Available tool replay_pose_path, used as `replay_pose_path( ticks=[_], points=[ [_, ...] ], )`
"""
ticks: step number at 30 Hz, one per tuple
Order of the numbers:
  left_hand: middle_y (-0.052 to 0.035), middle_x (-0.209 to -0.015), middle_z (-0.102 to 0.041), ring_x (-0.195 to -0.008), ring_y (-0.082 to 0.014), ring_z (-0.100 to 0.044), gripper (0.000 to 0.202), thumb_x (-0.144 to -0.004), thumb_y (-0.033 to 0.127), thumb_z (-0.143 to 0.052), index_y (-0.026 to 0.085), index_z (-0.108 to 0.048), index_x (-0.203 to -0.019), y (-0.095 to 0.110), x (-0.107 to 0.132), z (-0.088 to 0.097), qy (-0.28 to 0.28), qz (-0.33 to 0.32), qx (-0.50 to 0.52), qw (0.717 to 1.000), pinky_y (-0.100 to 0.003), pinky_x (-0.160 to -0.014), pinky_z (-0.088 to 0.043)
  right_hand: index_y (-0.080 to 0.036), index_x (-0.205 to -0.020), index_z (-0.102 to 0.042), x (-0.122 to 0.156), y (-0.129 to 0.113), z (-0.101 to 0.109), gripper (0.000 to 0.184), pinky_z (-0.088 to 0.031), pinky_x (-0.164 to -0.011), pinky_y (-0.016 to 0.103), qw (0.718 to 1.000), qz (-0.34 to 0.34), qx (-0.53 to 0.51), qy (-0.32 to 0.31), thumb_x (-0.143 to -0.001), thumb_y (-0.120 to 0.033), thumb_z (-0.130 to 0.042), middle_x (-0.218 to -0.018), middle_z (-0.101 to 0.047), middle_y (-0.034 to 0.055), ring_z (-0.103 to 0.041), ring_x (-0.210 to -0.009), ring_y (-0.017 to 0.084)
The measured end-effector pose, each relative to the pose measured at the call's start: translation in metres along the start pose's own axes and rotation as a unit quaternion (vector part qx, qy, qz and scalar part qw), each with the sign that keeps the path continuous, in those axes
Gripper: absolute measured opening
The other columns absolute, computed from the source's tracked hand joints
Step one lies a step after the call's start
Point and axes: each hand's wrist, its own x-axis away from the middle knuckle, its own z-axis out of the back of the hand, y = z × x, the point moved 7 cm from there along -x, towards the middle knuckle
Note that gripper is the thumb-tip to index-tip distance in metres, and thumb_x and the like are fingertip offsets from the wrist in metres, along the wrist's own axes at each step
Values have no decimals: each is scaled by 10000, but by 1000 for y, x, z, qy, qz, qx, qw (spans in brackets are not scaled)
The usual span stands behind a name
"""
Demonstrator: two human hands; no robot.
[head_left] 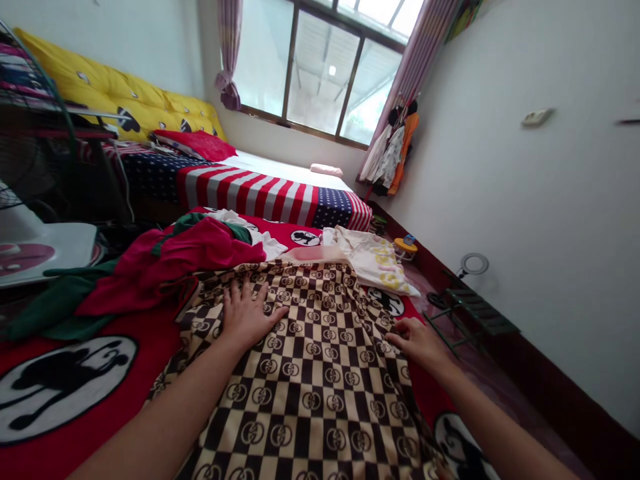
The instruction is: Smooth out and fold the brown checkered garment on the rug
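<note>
The brown-and-cream checkered cloth lies spread on the red blanket straight in front of us, and we take its middle as the hub of the clock, with twelve pointing away from us. Our left hand rests palm down near ten o'clock, fingers fanned wide and gripping nothing. Our right hand is near three, at the cloth's edge, with thumb and forefinger close together; we cannot tell whether fabric is caught between them. Our main worry is uneven pressure: if the left palm slides while pressing, it could drag the thin-looking material into ridges, as the bunched folds along the nine-to-ten side suggest. If the right hand tugs alone, the checks could skew toward three. Further out at ten, the magenta garment and green garment crowd that margin, so a sweep that way might snag or rumple them together. Between one and two, the white shirt sits just beside the far corner, where a careless push could crease it.
</note>
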Motion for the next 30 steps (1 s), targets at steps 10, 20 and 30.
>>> replay_pose_path(
  ticks=[10, 20, 30],
  points=[
    [-178, -1501, -312, -1378, -446, -193, 874, -740, 803, -341, 238, -442, -1399, -1, -1, -3, 2, -4, -3, 1000, -537, -1100, -77, -213, -731, -625, -40, 34, 45, 224, -312, -545, 265, 986, -64, 148, 31, -797, -411, -546, -803, -685, 48, -618, -766, 211],
    [-175, -1510, -294, -1381, -441, -187, 875, -743, 796, -350, 236, -422, -1411, -1, -1, -3, -9, -4, -5, 1000, -530, -1101, -75, -181, -813, -706, -46, 70, 21, 290, -413, -611, 294, 988, -115, 105, 5, -774, -421, -548, -882, -709, 117, -654, -853, 272],
    [-194, -1506, -292, -1372, -447, -207, 882, -745, 799, -333, 226, -425, -1409, -1, -2, -3, -12, -7, -12, 1000, -531, -1095, -84, -150, -608, -649, -17, 35, -2, 266, -452, -537, 237, 940, -102, -322, -52, -540, -379, -764, -589, -665, 42, -602, -555, 155]
  ],
)
